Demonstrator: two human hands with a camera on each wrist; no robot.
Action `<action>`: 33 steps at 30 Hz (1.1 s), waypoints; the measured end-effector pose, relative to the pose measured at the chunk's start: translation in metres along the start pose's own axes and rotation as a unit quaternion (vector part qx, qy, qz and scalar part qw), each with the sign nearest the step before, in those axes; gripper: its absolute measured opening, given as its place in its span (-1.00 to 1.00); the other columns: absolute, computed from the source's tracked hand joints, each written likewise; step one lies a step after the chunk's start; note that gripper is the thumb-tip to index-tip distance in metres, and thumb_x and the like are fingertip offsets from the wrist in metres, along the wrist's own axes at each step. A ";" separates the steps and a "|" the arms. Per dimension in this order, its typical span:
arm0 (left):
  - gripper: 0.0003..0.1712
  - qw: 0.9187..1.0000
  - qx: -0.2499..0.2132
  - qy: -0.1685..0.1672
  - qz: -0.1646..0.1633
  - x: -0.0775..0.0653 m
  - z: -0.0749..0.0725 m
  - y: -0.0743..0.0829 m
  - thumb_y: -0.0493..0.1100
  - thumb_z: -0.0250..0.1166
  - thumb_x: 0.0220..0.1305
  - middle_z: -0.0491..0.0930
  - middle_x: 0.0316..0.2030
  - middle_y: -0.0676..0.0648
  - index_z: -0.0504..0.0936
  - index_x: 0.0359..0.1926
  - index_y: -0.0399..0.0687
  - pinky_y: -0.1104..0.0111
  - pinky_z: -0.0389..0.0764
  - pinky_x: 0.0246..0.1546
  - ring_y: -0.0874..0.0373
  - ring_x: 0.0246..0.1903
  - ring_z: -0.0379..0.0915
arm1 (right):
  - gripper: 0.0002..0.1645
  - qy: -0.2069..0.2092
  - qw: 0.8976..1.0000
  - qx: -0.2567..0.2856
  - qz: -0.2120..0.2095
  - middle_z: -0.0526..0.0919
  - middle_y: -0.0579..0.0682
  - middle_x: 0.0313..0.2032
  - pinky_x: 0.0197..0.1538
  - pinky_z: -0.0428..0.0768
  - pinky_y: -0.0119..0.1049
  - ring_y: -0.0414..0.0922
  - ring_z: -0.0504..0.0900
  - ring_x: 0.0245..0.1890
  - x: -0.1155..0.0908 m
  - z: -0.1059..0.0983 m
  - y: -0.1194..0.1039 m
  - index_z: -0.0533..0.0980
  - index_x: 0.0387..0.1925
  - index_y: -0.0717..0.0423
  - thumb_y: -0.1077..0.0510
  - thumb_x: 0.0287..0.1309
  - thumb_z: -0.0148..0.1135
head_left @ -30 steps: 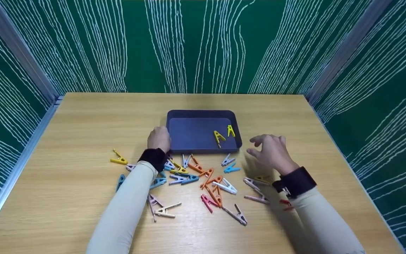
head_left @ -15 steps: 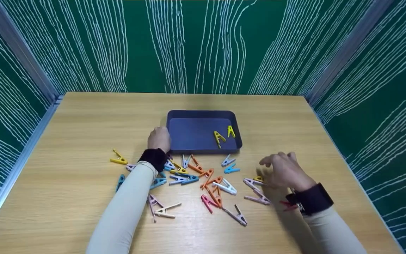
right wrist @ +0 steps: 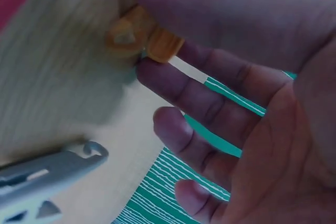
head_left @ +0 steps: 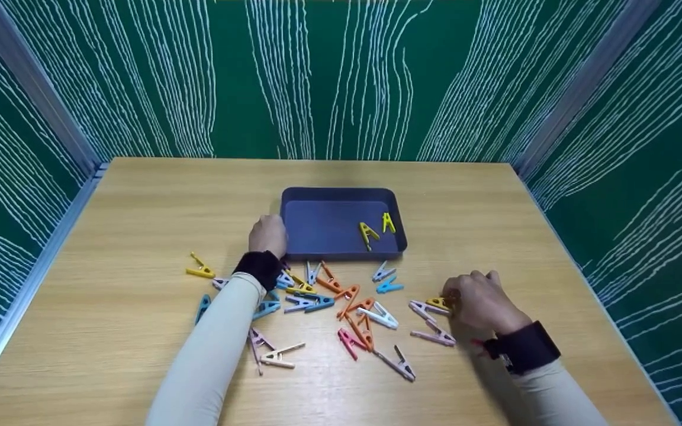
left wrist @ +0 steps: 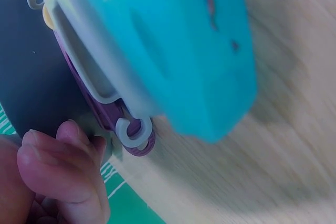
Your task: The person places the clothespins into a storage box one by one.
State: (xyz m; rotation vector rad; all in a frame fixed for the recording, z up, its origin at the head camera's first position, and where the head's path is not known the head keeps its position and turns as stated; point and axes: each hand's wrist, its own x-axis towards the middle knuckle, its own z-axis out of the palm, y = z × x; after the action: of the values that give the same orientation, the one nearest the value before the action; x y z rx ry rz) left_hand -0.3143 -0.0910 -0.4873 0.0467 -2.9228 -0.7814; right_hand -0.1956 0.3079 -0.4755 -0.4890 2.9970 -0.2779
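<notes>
My right hand [head_left: 483, 300] reaches down at the right of the clothespins. In the right wrist view its thumb and fingers pinch the end of a yellow-orange clothespin [right wrist: 165, 44], which lies beside a pale purple clothespin [head_left: 428, 308]. My left hand [head_left: 267, 235] is curled into a fist against the left side of the dark tray [head_left: 341, 256]. No held thing shows between its fingers [left wrist: 58, 169]. Up close in the left wrist view are a turquoise clothespin [left wrist: 194, 56] and a purple one [left wrist: 107, 113]. Two yellow clothespins [head_left: 368, 233] lie inside the tray.
Loose clothespins in orange [head_left: 348, 299], blue [head_left: 319, 302], white [head_left: 381, 315], pink [head_left: 349, 342] and beige [head_left: 277, 359] are spread in front of the tray. Another yellow one [head_left: 200, 270] lies to the left. Green walls with white lines [head_left: 341, 83] enclose the wooden table [head_left: 157, 207].
My right hand has come down and toward me from beside the tray to the yellow clothespin, its fingers closing in on it. The left hand stays at the tray's side.
</notes>
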 end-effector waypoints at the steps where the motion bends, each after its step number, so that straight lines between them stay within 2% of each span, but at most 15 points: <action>1: -0.71 1.000 0.000 0.001 0.000 0.000 0.000 0.000 -0.41 0.05 0.40 0.72 -0.23 -0.39 0.72 -0.30 -0.41 -0.05 0.68 -0.18 -0.27 -0.21 0.70 | -0.57 0.003 1.000 0.001 0.001 0.75 -0.11 -0.37 -0.18 0.21 0.00 -0.04 0.47 -0.36 0.000 0.001 0.000 0.72 -0.33 -0.03 0.47 -0.29 0.46; 8: -0.72 1.000 0.000 0.006 0.000 0.002 0.004 -0.001 -0.41 0.08 0.39 0.72 -0.24 -0.37 0.72 -0.31 -0.39 -0.05 0.68 -0.19 -0.27 -0.21 0.70 | -0.61 0.003 1.000 0.006 0.013 0.72 -0.14 -0.40 -0.14 0.21 0.02 -0.03 0.51 -0.33 0.000 -0.002 0.001 0.70 -0.36 -0.02 0.46 -0.25 0.43; 13: -0.74 1.000 0.010 0.018 0.007 0.003 0.006 -0.002 -0.41 0.10 0.35 0.71 -0.23 -0.41 0.73 -0.29 -0.41 -0.06 0.67 -0.17 -0.29 -0.20 0.70 | -0.77 0.034 0.999 0.022 0.009 0.75 -0.07 -0.35 -0.10 0.22 0.07 0.02 0.55 -0.29 0.000 -0.012 -0.003 0.72 -0.31 0.06 0.36 -0.07 0.44; 16: -0.76 1.000 0.012 0.026 0.008 0.002 0.006 -0.002 -0.41 0.11 0.33 0.71 -0.23 -0.43 0.72 -0.29 -0.42 -0.07 0.67 -0.17 -0.31 -0.20 0.70 | -0.77 0.052 0.998 0.037 0.010 0.75 -0.02 -0.31 -0.06 0.21 0.10 0.06 0.57 -0.25 0.005 -0.016 -0.009 0.72 -0.26 0.11 0.26 -0.04 0.51; 19: -0.78 1.000 0.009 0.027 0.008 0.002 0.006 -0.002 -0.40 0.14 0.33 0.71 -0.24 -0.43 0.72 -0.31 -0.42 -0.08 0.67 -0.18 -0.32 -0.21 0.69 | -0.69 0.070 0.996 0.057 0.009 0.74 0.01 -0.28 -0.02 0.20 0.12 0.08 0.59 -0.21 0.012 -0.018 -0.018 0.70 -0.22 0.15 0.19 -0.07 0.56; 24: -0.76 1.000 0.011 0.013 -0.001 0.003 0.005 -0.001 -0.40 0.12 0.33 0.71 -0.20 -0.42 0.72 -0.27 -0.41 -0.07 0.67 -0.16 -0.31 -0.17 0.69 | -0.63 0.105 0.990 0.089 0.000 0.75 0.05 -0.23 0.03 0.19 0.13 0.11 0.61 -0.16 0.031 -0.014 -0.036 0.70 -0.16 0.19 0.22 -0.08 0.57; 33: -0.73 1.000 0.009 -0.006 -0.008 0.004 0.003 -0.001 -0.40 0.08 0.36 0.71 -0.18 -0.40 0.73 -0.25 -0.40 -0.05 0.67 -0.14 -0.28 -0.16 0.69 | -0.63 0.145 0.981 0.131 0.008 0.75 0.06 -0.20 0.08 0.18 0.11 0.12 0.58 -0.08 0.065 -0.013 -0.069 0.70 -0.11 0.18 0.20 -0.01 0.55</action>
State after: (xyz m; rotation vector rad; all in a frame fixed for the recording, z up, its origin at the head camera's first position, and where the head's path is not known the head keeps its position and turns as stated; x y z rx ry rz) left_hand -0.3186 -0.0904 -0.4904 0.0680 -2.9444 -0.7602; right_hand -0.2379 0.2250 -0.4531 -0.4288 3.1668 -0.7956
